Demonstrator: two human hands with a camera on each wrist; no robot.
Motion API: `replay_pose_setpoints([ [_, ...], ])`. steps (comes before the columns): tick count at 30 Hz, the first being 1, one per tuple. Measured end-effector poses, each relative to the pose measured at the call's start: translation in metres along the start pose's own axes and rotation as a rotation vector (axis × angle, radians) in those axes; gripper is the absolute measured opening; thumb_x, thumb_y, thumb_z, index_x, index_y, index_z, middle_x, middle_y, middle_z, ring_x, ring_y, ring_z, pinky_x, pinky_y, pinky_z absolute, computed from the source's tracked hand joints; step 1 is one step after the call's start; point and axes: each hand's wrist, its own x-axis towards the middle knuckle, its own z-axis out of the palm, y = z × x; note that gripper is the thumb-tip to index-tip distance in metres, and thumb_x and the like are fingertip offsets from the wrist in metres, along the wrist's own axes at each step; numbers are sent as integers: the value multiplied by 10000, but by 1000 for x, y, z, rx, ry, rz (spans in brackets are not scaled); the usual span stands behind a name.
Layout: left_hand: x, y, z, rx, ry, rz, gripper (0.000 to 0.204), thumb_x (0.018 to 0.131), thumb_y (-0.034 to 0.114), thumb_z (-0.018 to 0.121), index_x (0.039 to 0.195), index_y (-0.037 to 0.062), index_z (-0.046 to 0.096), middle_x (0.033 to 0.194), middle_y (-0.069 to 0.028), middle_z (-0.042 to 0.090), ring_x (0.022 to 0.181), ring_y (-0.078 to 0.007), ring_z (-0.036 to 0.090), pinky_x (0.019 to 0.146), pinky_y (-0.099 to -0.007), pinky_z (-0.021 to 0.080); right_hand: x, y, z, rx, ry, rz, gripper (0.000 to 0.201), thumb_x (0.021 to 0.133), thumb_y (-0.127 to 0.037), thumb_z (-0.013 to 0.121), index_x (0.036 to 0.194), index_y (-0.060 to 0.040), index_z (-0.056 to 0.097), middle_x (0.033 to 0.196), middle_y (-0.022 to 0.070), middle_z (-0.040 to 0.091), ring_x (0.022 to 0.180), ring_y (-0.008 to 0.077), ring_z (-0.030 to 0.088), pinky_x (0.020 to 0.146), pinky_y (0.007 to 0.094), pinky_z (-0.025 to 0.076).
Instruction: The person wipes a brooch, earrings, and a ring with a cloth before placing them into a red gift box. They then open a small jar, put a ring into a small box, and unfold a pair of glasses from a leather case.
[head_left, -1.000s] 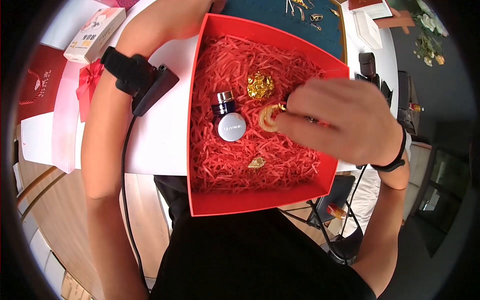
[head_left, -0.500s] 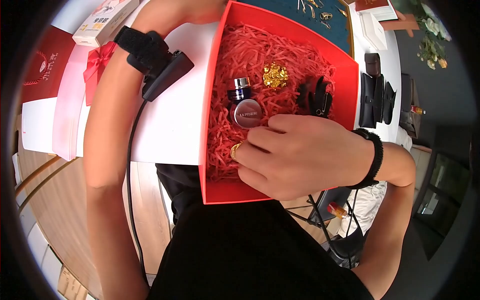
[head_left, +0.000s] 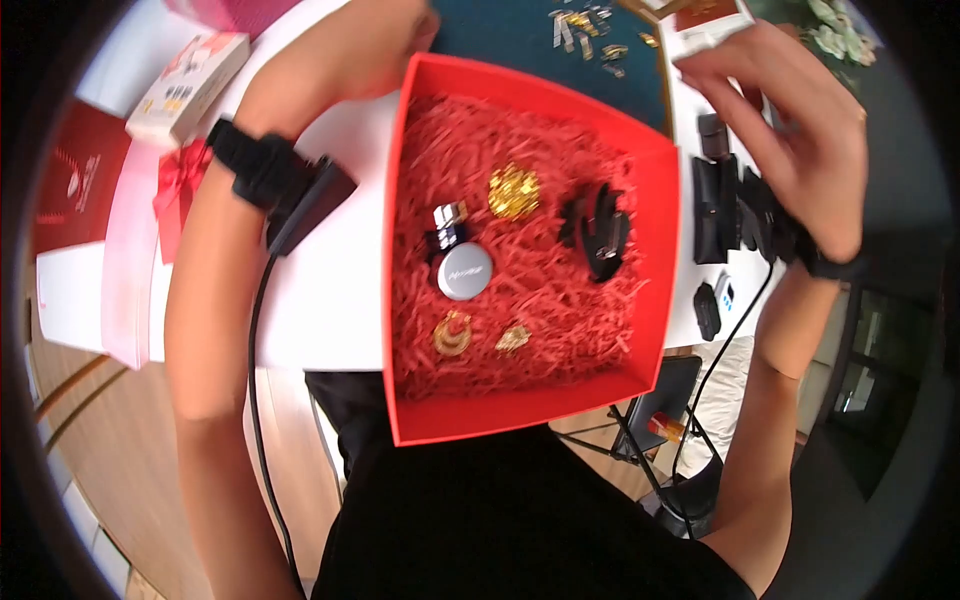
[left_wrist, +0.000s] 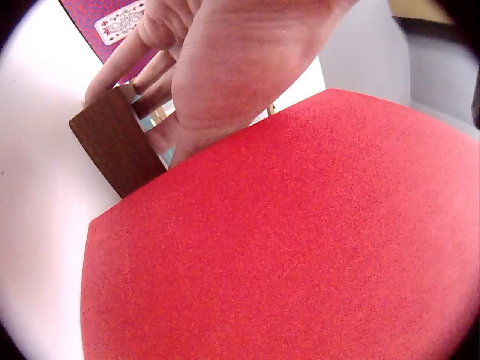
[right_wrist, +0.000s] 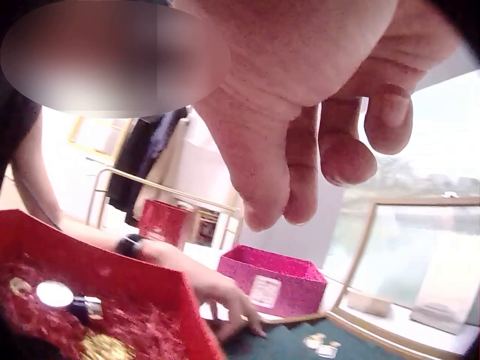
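A red box [head_left: 530, 412] filled with shredded red paper [head_left: 550, 310] fills the middle of the head view. On the paper lie a gold hoop ornament [head_left: 452, 335], a gold leaf-like piece [head_left: 514, 340], a crumpled gold ball [head_left: 514, 192], a black hair clip [head_left: 604, 235], a silver-lidded jar [head_left: 465, 271] and a small silver-capped bottle [head_left: 448, 228]. My right hand [head_left: 795, 125] is raised beyond the box's right side, fingers loosely bent, nothing visible in it. Behind the box, my left hand [left_wrist: 225, 67] rests with loose fingers over a brown wooden edge [left_wrist: 120, 142].
A teal tray [head_left: 510, 45] with a wooden frame holds several small metal pieces behind the box. Black pouches [head_left: 715, 210] lie at right. A white carton [head_left: 190, 88] and a red ribbon [head_left: 180, 185] are at left; a pink box [right_wrist: 274, 281] stands behind.
The right hand carried the gold hoop ornament to the box's lower left and let go of it there. It then moved up and right, out of the box. The left hand stays at the back.
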Motion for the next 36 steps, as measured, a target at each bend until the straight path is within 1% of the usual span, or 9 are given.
replay_pose_setpoints([
  [1,7,-23,14,59,-64,64,336,776,272,789,911,10,626,980,-150,644,863,-324,602,703,-381,492,-3,32,7,4,44,-89,107,861,14,680,967,7,692,905,76,679,755,158,609,628,282,448],
  [3,4,-26,21,-59,56,16,364,746,284,801,675,28,553,886,-173,611,913,-352,573,819,-401,464,-20,77,23,93,19,171,124,885,-131,679,962,-43,722,880,79,700,754,197,644,659,318,505],
  [5,-7,-5,17,-90,173,-34,383,758,286,828,694,8,573,1099,-261,610,1218,-414,516,996,-404,444,-31,119,49,139,4,254,165,884,-165,691,959,-20,712,854,94,705,736,205,639,667,324,506],
  [6,-6,7,4,-131,82,-125,373,755,273,831,702,1,583,1226,-303,566,1280,-414,481,1004,-416,441,-37,138,63,116,-13,300,166,882,-171,692,943,-19,719,873,112,711,766,236,657,701,349,519],
  [10,-6,10,9,-99,136,-98,384,747,283,836,701,-5,586,1288,-307,539,1294,-415,466,1021,-415,436,-56,184,110,41,-101,531,164,882,-189,691,921,-32,723,845,114,713,787,276,674,714,362,527],
  [13,-6,10,7,-101,121,-118,388,745,286,836,703,-9,588,1305,-313,529,1301,-418,459,1023,-417,436,-57,198,134,-56,-117,706,222,878,-246,682,959,-45,727,899,125,716,834,294,679,744,393,532],
  [21,-7,14,7,-97,123,-107,401,743,284,836,704,-19,577,1304,-316,527,1302,-427,451,1007,-428,449,-39,210,153,-80,-139,784,193,850,-238,654,968,-105,728,994,112,711,950,310,672,806,429,548],
  [26,-10,10,9,-93,191,-47,405,721,292,835,695,-11,568,1072,-233,608,1203,-420,505,971,-435,456,-34,205,154,-68,-136,745,159,822,-204,648,918,-94,712,953,109,707,936,317,668,801,427,548],
  [36,-9,12,8,-70,154,-83,396,742,298,827,716,-16,586,1218,-290,584,1276,-431,467,1015,-431,445,-32,228,172,-49,-172,901,273,796,-311,741,939,-78,745,991,144,721,940,320,687,822,418,549],
])
